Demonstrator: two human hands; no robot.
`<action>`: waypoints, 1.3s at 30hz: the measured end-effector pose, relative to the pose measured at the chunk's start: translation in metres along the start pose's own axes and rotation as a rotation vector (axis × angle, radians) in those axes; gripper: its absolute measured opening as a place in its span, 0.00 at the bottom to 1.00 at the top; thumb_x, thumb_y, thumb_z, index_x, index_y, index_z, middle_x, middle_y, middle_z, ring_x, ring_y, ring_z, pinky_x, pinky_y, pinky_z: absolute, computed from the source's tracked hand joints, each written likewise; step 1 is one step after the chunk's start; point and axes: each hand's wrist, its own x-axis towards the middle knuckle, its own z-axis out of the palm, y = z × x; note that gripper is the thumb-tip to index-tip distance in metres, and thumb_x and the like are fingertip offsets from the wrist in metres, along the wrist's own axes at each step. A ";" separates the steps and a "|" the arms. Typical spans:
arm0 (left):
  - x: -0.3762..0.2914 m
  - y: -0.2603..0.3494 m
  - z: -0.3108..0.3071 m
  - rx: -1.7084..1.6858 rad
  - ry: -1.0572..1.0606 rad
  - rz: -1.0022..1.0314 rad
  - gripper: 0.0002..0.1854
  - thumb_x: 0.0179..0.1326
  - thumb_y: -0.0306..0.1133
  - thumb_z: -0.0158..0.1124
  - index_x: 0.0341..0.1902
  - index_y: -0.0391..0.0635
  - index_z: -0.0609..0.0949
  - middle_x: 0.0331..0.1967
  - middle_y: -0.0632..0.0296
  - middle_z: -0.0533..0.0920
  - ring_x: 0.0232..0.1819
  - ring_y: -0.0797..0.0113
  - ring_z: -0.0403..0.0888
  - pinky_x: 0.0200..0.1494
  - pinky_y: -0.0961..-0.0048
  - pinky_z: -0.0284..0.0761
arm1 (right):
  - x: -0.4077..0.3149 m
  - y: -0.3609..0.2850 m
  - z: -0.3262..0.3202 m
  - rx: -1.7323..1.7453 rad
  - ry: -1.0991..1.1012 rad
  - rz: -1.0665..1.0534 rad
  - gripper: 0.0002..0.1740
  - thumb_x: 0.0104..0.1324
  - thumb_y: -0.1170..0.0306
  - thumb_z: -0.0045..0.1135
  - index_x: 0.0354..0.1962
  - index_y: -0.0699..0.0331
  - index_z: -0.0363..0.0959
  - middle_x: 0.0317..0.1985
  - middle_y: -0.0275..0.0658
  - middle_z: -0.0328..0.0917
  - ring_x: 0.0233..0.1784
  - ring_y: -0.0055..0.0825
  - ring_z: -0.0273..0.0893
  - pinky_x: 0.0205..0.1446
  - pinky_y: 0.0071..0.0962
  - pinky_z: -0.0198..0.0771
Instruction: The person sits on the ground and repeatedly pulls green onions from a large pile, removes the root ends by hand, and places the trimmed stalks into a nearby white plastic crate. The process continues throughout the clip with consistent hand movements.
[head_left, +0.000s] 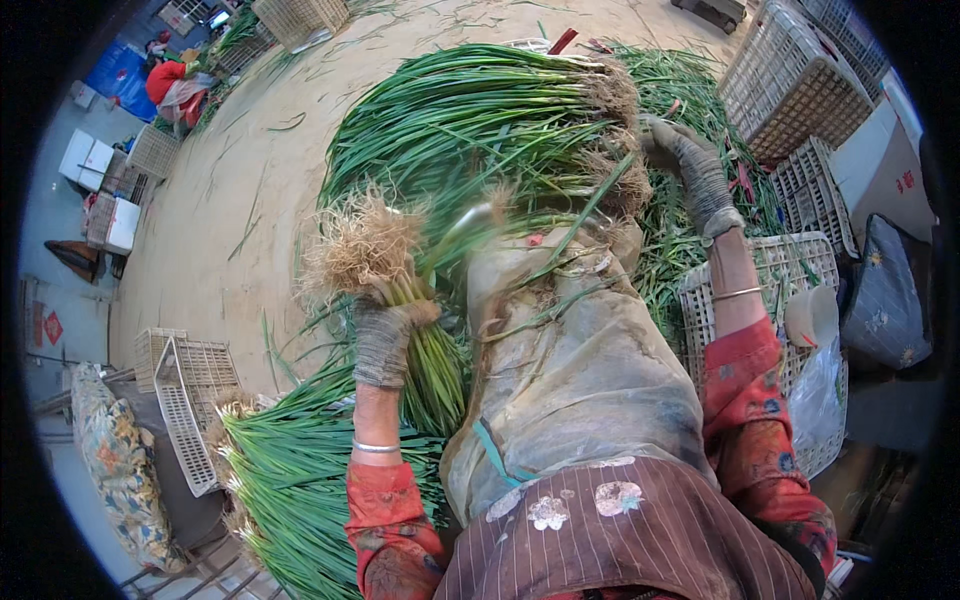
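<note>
My left hand, in a dirty knit glove, is closed around a bunch of green garlic-like stalks, with its tangled pale roots pointing up and the leaves hanging down. My right hand, also gloved, is at the root ends of a large pile of the same stalks; whether it grips any cannot be told. A blurred stalk lies between the pile and my lap. Loose leaves lie on the soiled plastic apron over my legs. Another stack of stalks lies at lower left, roots to the left.
Plastic crates stand at upper right, beside my right arm and at left. Leaf scraps are heaped right of the pile. Another person in red is at far upper left. A patterned cushion-like bundle lies at lower left.
</note>
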 end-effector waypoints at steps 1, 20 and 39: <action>0.000 -0.002 -0.001 -0.027 -0.001 0.007 0.21 0.41 0.17 0.68 0.43 0.42 0.81 0.38 0.63 0.82 0.39 0.68 0.81 0.43 0.72 0.78 | 0.006 -0.001 -0.006 -0.456 0.108 -0.157 0.24 0.58 0.62 0.67 0.50 0.64 0.77 0.43 0.41 0.82 0.49 0.36 0.80 0.61 0.35 0.72; -0.024 0.005 0.014 -0.129 -0.193 0.079 0.23 0.37 0.19 0.73 0.43 0.41 0.80 0.37 0.57 0.85 0.40 0.64 0.83 0.44 0.70 0.79 | -0.006 0.007 0.066 0.112 0.040 -0.021 0.13 0.66 0.62 0.62 0.39 0.64 0.81 0.38 0.35 0.81 0.41 0.19 0.76 0.46 0.25 0.74; -0.024 0.026 0.008 -0.067 -0.354 -0.015 0.18 0.37 0.24 0.72 0.38 0.39 0.84 0.37 0.61 0.83 0.39 0.66 0.81 0.46 0.68 0.80 | -0.053 -0.043 0.167 0.112 -0.771 0.114 0.15 0.59 0.67 0.66 0.42 0.66 0.83 0.36 0.39 0.85 0.38 0.26 0.82 0.46 0.23 0.78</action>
